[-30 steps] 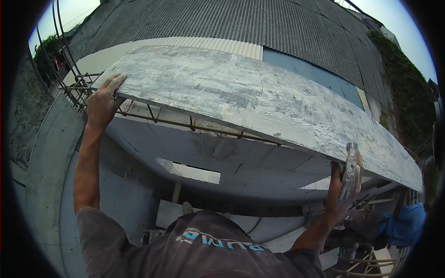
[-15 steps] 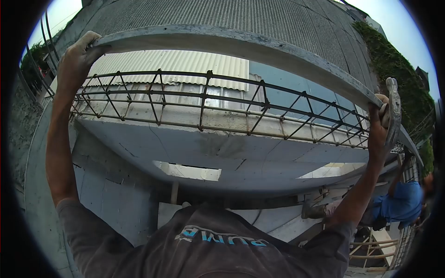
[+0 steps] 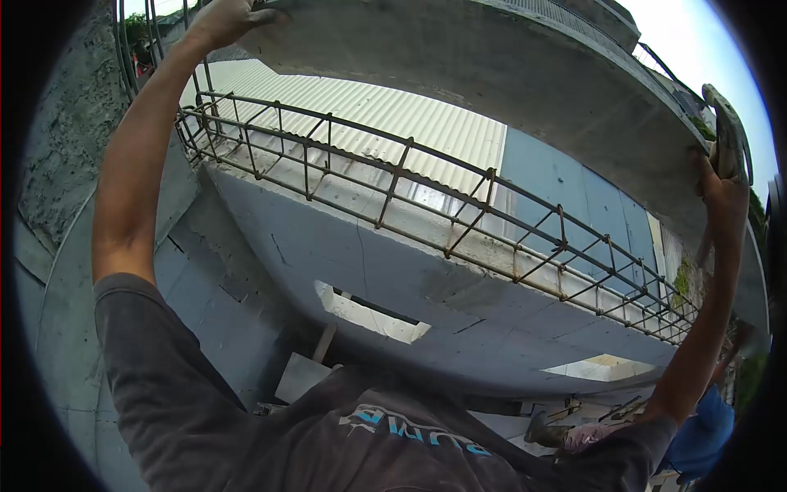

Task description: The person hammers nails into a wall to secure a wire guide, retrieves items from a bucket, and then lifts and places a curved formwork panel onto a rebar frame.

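Observation:
A long, grey, cement-stained board [image 3: 459,74] is raised overhead, its broad underside toward me. My left hand [image 3: 220,23] grips its left end, the thumb pressed on the underside. My right hand [image 3: 725,195] is closed at the board's right part. Held upright in that same hand is a worn grey tool that looks like a hammer [image 3: 731,123]. Below the board runs a rebar cage [image 3: 398,172] of rusty bars and ties, lying along the top of a grey block wall [image 3: 492,299]. Neither hand touches the cage.
Vertical rebar [image 3: 150,37] stands by a rough concrete column [image 3: 78,123] at left. Behind the wall are a cream corrugated sheet [image 3: 377,111] and blue panels [image 3: 545,176]. A co-worker in a blue shirt [image 3: 701,435] is at lower right. Openings [image 3: 373,316] pierce the wall.
The board has risen and tipped, showing more of its underside. Both hands moved up with it. The view has shifted, and the co-worker now sits lower at the right edge.

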The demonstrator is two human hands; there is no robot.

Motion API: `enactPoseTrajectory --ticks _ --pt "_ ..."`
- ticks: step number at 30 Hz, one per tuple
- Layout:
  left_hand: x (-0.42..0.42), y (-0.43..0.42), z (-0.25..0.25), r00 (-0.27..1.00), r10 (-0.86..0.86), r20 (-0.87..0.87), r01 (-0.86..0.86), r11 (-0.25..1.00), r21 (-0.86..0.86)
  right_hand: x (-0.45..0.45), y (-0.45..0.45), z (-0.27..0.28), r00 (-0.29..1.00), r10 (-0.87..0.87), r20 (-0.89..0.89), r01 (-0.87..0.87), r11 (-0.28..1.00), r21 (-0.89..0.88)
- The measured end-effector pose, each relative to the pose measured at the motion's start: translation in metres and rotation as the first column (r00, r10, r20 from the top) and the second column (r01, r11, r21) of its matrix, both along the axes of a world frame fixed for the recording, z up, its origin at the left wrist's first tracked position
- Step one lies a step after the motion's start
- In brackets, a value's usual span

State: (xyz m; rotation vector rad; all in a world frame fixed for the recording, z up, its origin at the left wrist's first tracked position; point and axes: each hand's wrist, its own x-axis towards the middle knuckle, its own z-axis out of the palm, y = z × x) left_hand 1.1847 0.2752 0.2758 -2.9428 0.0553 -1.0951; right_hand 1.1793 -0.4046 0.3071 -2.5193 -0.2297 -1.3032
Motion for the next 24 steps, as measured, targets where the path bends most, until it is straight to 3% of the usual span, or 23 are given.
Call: enactPoseTrajectory --ticks 7,10,13,16,22,24 --pt "-0.016 0.036 -0.012 0.995 0.083 -0.046 -0.084 0.996 -0.023 0.046 0.037 0.010 0.984 0.173 -0.038 -0.174 0.984 -0.036" --pt "-0.017 0.050 -0.015 0.994 0.093 -0.060 -0.095 0.995 -0.041 0.025 0.102 0.017 0.969 0.241 0.046 -0.214 0.922 -0.322" --pt "-0.014 0.061 -0.015 0.995 0.078 -0.064 -0.081 0.995 -0.050 0.028 0.111 0.031 0.992 0.121 -0.047 -0.129 0.926 -0.355" --pt "-0.010 0.071 -0.020 0.996 0.059 -0.069 -0.063 0.996 -0.066 0.020 0.122 0.042 0.922 0.200 -0.332 -0.204 0.979 0.022" --pt "-0.003 0.077 -0.021 0.997 0.002 -0.079 -0.008 0.997 -0.078 0.045 0.095 0.057 0.893 0.313 -0.324 -0.317 0.947 0.041" --pt "-0.002 0.078 -0.023 0.997 -0.013 -0.078 0.007 0.996 -0.085 0.038 0.098 0.066 0.917 0.175 -0.358 -0.212 0.975 -0.065"
